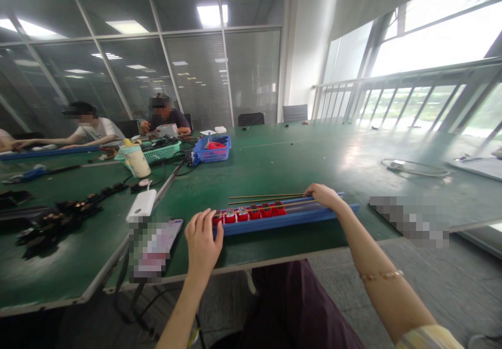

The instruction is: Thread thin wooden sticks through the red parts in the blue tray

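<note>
A long blue tray (290, 219) lies along the near edge of the green table (282, 166). Several small red parts (251, 213) sit in a row in its left half. Thin brass rods (266, 197) lie along the tray and just behind it. My left hand (203, 239) rests at the tray's left end, fingers bent against the first red part. At the tray's right part, my right hand (323, 195) lies over the ends of the rods, fingers curled on them. Whether either hand truly grips anything is unclear.
A phone (157, 244) and a white power bank (141, 204) lie left of my left hand. Farther back stand a cup (137, 160), a green basket (162, 152) and a blue basket (214, 149). Two people sit at the far left. A cable (411, 167) lies right.
</note>
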Action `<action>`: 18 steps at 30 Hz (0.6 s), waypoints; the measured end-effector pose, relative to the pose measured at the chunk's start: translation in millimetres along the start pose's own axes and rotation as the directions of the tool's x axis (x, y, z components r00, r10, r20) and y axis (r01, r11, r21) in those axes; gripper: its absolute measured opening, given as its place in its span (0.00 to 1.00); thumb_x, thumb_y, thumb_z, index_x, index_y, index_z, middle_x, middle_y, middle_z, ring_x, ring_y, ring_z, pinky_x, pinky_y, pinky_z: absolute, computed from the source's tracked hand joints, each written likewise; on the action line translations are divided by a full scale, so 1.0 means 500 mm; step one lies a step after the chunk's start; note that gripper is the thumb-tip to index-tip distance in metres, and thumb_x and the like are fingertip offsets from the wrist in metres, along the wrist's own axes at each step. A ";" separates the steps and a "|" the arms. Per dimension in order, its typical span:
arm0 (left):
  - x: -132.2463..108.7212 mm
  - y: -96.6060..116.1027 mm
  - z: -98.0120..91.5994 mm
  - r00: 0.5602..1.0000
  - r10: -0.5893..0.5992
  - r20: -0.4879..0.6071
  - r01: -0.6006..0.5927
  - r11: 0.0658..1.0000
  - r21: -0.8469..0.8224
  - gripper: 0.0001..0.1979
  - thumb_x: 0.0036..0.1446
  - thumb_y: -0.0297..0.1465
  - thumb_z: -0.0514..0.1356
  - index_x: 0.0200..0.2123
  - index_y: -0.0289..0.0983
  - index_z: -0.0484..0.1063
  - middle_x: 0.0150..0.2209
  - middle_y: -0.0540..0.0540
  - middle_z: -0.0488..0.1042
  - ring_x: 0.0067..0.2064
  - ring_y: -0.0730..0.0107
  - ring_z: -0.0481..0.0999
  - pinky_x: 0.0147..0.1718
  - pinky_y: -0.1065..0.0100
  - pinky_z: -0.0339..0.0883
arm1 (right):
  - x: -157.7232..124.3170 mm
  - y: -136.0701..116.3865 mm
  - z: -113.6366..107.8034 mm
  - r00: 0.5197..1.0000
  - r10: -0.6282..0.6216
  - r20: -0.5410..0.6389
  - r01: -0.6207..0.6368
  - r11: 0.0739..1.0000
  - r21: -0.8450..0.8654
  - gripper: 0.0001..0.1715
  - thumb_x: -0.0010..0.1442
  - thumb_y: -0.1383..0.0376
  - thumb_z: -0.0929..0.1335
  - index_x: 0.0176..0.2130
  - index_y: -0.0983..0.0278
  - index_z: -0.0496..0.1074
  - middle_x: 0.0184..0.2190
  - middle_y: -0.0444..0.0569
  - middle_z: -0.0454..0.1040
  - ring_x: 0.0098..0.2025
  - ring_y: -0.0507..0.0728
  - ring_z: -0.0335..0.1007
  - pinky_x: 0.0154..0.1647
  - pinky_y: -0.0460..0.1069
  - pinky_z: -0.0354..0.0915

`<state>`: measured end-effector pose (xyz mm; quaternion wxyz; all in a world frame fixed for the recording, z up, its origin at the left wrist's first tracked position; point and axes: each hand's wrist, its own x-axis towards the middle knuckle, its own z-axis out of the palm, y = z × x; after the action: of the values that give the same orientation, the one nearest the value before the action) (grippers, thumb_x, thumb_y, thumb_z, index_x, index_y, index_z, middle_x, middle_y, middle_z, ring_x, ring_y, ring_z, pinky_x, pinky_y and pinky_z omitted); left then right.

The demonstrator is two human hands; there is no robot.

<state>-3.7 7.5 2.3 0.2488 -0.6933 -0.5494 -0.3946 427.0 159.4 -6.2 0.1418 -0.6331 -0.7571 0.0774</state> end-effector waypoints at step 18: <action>0.000 0.001 0.001 1.000 -0.008 0.003 0.008 1.000 -0.005 0.16 0.63 0.35 0.54 0.52 0.38 0.69 0.53 0.39 0.73 0.56 0.52 0.67 0.56 0.52 0.59 | -0.004 -0.009 -0.011 0.999 0.021 0.044 -0.020 0.999 -0.034 0.25 0.56 0.72 0.60 0.40 0.58 0.83 0.45 0.48 0.81 0.48 0.59 0.75 0.48 0.48 0.67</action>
<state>-3.1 7.8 2.0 0.2446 -0.6924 -0.5515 -0.3958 424.9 156.3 -0.1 0.1135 -0.6412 -0.7546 0.0804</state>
